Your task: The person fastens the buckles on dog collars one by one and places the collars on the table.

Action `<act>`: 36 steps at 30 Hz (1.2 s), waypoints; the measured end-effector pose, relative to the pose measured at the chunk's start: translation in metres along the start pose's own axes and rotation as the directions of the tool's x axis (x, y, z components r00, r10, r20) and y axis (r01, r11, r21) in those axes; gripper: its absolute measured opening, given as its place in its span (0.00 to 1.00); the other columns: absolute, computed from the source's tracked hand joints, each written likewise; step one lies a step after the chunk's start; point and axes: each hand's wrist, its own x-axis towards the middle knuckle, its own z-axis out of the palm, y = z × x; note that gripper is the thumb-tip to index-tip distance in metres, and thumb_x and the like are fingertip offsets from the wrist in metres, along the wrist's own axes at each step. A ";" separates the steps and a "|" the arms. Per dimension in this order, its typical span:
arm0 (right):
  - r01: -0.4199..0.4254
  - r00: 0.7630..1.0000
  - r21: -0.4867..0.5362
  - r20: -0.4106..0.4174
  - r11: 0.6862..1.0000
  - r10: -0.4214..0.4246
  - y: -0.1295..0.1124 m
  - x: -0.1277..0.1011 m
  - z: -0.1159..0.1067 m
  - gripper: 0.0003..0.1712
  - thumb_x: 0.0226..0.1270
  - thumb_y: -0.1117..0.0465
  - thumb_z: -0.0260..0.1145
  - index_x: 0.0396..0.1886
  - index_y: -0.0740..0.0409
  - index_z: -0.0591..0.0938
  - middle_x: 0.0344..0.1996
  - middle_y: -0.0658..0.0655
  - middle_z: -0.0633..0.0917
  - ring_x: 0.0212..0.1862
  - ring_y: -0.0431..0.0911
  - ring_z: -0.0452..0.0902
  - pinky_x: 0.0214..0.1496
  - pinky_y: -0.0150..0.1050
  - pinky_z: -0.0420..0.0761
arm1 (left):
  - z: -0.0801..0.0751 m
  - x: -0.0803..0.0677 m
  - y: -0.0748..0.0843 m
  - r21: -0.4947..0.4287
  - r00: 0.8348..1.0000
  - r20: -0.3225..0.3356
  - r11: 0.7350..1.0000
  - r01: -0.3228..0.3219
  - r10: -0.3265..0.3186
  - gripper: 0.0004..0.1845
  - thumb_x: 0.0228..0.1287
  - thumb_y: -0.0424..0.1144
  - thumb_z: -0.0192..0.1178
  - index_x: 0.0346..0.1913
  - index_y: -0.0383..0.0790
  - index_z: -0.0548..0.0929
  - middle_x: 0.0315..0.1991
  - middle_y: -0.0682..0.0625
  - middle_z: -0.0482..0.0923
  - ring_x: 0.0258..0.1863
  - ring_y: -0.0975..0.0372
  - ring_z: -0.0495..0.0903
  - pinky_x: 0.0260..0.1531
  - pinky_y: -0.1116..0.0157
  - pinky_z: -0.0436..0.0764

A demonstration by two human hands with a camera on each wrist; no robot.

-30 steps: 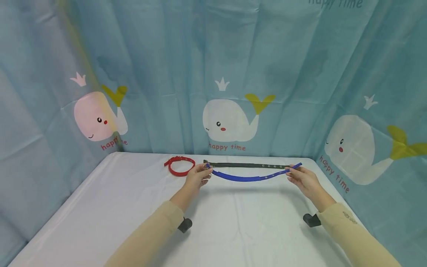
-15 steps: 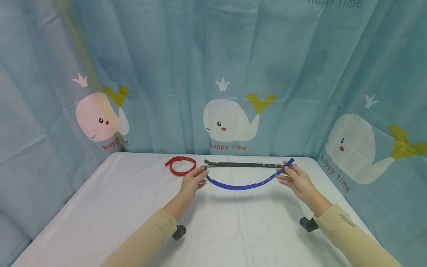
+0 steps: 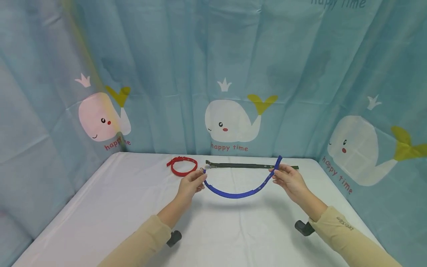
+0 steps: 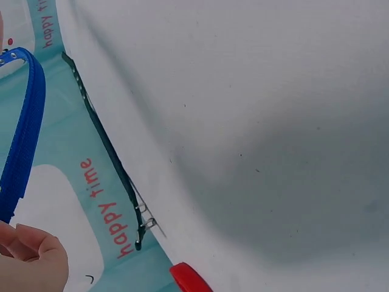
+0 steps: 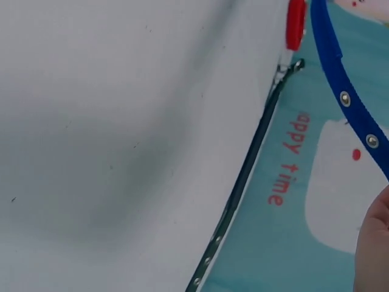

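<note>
Head view: the left hand (image 3: 191,182) pinches the buckle end of the blue collar (image 3: 237,193), and the right hand (image 3: 288,178) pinches the strap near its punched tip, which points upward. The blue collar hangs between both hands in a U-shaped sag above the white table (image 3: 100,207). Behind the blue collar, a dark green collar (image 3: 250,165) lies flat and straight near the table's far edge. A red collar (image 3: 181,165), fastened in a loop, lies just left of the dark green collar's buckle. A whale-print curtain (image 3: 230,74) encloses the table.

Left wrist view: fingertips of the left hand (image 4: 33,258) show at the lower left corner, at the lower end of the blue collar (image 4: 24,131); the contact point itself is probably just out of frame. The dark green collar (image 4: 106,152) and a part of the red collar (image 4: 189,278) lie beyond it.

Right wrist view: the edge of the right hand (image 5: 374,243) adjoins the eyelet section of the blue collar (image 5: 340,85). The dark green collar (image 5: 243,182) lies on the table below it, its buckle close to the red collar (image 5: 296,24).
</note>
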 end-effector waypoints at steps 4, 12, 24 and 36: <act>-0.009 1.000 -0.001 -0.023 1.000 0.009 -0.003 -0.003 0.008 0.15 0.70 0.65 0.62 0.53 0.63 0.74 0.36 0.47 0.86 0.36 0.39 0.79 0.42 0.30 0.80 | -0.001 -0.004 0.002 0.020 1.000 0.006 1.000 -0.005 0.005 0.22 0.65 0.44 0.64 0.58 0.36 0.79 0.41 0.48 0.82 0.34 0.55 0.79 0.40 0.65 0.78; -0.042 0.998 -0.079 -0.053 0.996 0.037 -0.006 -0.007 0.021 0.08 0.69 0.61 0.65 0.46 0.54 0.83 0.37 0.47 0.87 0.36 0.41 0.77 0.43 0.33 0.79 | -0.007 -0.009 0.005 0.062 0.999 0.010 0.997 -0.035 0.035 0.21 0.65 0.44 0.64 0.56 0.35 0.80 0.40 0.48 0.82 0.31 0.58 0.78 0.39 0.67 0.79; 0.066 0.998 -0.330 0.022 0.942 -0.062 -0.003 -0.011 0.035 0.21 0.68 0.62 0.65 0.55 0.71 0.79 0.39 0.49 0.86 0.37 0.43 0.75 0.43 0.33 0.78 | -0.010 -0.016 0.014 0.091 0.996 0.047 0.993 -0.078 0.074 0.19 0.66 0.41 0.64 0.55 0.35 0.81 0.44 0.45 0.83 0.36 0.57 0.79 0.40 0.65 0.80; 0.203 0.979 -0.480 0.096 0.854 -0.178 -0.004 -0.016 0.055 0.14 0.64 0.67 0.68 0.47 0.71 0.83 0.37 0.57 0.86 0.35 0.46 0.75 0.37 0.33 0.77 | -0.009 -0.020 0.018 0.167 0.992 0.082 0.980 -0.113 0.100 0.16 0.64 0.42 0.65 0.51 0.37 0.83 0.42 0.49 0.83 0.44 0.56 0.79 0.48 0.58 0.78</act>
